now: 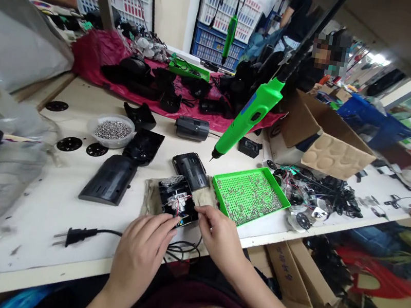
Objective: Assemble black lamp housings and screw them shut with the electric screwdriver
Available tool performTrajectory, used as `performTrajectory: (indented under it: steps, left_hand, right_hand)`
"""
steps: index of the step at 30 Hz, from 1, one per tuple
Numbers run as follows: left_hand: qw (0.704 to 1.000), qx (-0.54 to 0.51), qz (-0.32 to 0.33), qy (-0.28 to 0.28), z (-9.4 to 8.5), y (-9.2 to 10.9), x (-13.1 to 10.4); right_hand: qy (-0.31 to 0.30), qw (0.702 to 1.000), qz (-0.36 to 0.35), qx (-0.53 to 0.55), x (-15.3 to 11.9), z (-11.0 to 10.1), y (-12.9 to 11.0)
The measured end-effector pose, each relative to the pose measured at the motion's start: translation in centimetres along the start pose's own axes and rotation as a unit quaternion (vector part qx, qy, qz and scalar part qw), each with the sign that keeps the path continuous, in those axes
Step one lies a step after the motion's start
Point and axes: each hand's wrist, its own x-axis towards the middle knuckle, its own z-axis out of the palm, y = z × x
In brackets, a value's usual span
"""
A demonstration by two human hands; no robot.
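Observation:
An open black plastic housing [168, 190] lies on a cloth-like pad [150, 202] in front of me, with a metal part, red wires and a small blue component inside. My left hand [143, 248] is closed on its near left corner, fingertips by the blue component. At the near right edge my right hand [222, 234] is closed, thumb and forefinger pinching the housing; whether a wire is also between them is hidden. A black power cord [110, 233] with a two-pin plug [77, 236] runs below. Touching the housing's far side is a curved black cover [190, 170].
A green electric screwdriver [251, 114] hangs tip down above the bench. The green tray [251, 195] holds many screws, as does the round tub [111, 131]. Black shells [108, 178] and discs [69, 144] lie left. Right are wires [335, 193] and a cardboard box [300, 119].

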Motion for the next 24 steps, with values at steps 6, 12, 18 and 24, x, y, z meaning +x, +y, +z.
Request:
performTrajectory:
  steps: [6,12,18,24]
  left_hand:
    - [1.0,-0.001,0.014,-0.015,0.4,0.0,0.0]
    - [0.999,-0.014,-0.022,-0.029,0.3,0.2,0.4]
    - [0.996,-0.073,-0.036,-0.019,0.7,0.3,0.7]
    - [0.993,-0.105,-0.053,-0.026,0.8,0.1,0.3]
  right_hand:
    - [0.005,0.999,0.017,-0.029,0.1,0.3,-0.1]
    - [0.022,0.999,0.035,0.012,-1.5,0.6,-0.6]
    - [0.023,0.931,0.174,0.321,-1.7,1.8,-0.7]
    - [0.065,0.831,0.242,0.496,-1.3,3.5,-1.3]
